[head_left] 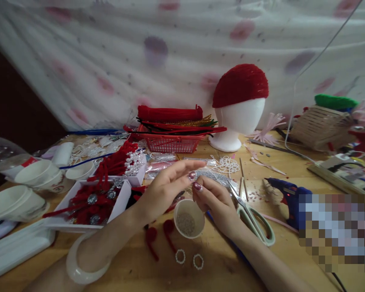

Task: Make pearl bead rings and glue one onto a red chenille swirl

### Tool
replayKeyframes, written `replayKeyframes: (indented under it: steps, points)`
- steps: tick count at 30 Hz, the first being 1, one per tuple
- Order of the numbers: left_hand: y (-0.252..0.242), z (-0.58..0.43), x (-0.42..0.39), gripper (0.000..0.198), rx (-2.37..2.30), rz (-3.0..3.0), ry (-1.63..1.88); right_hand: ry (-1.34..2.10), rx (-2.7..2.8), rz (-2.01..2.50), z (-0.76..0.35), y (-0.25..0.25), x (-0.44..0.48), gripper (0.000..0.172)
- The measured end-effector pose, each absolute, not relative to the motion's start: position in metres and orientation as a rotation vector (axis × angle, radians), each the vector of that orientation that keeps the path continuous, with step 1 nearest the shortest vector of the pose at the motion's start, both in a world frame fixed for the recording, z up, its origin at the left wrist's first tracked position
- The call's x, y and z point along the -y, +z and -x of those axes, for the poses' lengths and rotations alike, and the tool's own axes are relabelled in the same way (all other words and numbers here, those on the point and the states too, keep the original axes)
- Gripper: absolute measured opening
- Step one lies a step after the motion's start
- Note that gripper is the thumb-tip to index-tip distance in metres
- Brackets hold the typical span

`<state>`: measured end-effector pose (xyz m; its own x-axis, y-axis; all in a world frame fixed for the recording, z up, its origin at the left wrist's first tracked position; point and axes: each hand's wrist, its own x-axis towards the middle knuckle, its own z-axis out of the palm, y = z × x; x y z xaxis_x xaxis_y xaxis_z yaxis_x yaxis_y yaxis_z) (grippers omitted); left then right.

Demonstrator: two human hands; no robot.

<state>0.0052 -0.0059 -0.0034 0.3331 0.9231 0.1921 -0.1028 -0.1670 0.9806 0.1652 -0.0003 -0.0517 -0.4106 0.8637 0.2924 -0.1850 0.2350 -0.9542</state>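
Observation:
My left hand (173, 182) is held above the table with its fingers stretched out to the right and the thumb a little below them. A white bangle (85, 259) circles that wrist. My right hand (216, 198) is closed in a pinch, its thumb and forefinger close to my left thumb. Whatever it pinches is too small to make out. Under both hands stands a paper cup (189, 219) with small clear beads in it. Two bead rings (198, 262) and two curled red fuzzy stems (152, 239) lie in front of the cup.
Scissors (255, 223) and a blue glue gun (292, 198) lie to the right. A white box (121, 198) of red pieces and several paper cups (36, 174) stand left. Behind are a red basket (173, 144) of stems and a foam head (240, 113) with a red cap.

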Motion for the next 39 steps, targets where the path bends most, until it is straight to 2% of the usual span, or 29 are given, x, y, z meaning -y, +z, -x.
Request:
replayKeyframes:
  steps: [3,8,13,18,21,26,32,37,39]
  points:
    - [0.005,0.006,0.007,0.024,-1.042,-2.021,1.012,1.427,1.487,0.66,-0.165,-0.05,-0.001,0.035]
    - [0.01,0.013,0.007,0.02,-1.12,-2.72,0.82,1.599,1.346,0.724,-0.164,-0.052,-0.003,0.039]
    - [0.009,0.01,0.005,0.025,-1.165,-3.079,0.668,1.629,1.343,0.849,-0.163,-0.054,-0.006,0.055]
    - [0.007,0.006,0.007,0.033,-1.183,-3.28,0.631,1.634,1.287,0.838,-0.161,-0.051,-0.003,0.06]
    - [0.001,0.004,0.009,0.03,-1.204,-3.214,0.559,1.638,1.226,0.788,-0.159,-0.049,-0.002,0.063]
    - [-0.007,0.003,0.01,0.026,-1.363,-2.83,0.635,1.664,1.138,0.777,-0.158,-0.043,-0.005,0.065]
    - [-0.004,0.003,0.007,0.024,-1.549,-2.49,0.54,1.765,1.107,0.835,-0.159,-0.038,-0.011,0.05]
    - [0.0,0.005,-0.003,0.025,-1.517,-2.193,0.505,1.974,1.046,0.882,-0.172,-0.035,-0.021,0.029]
    - [0.001,0.006,-0.005,0.024,-1.497,-2.118,0.498,2.016,1.017,0.871,-0.179,-0.032,-0.023,0.027]
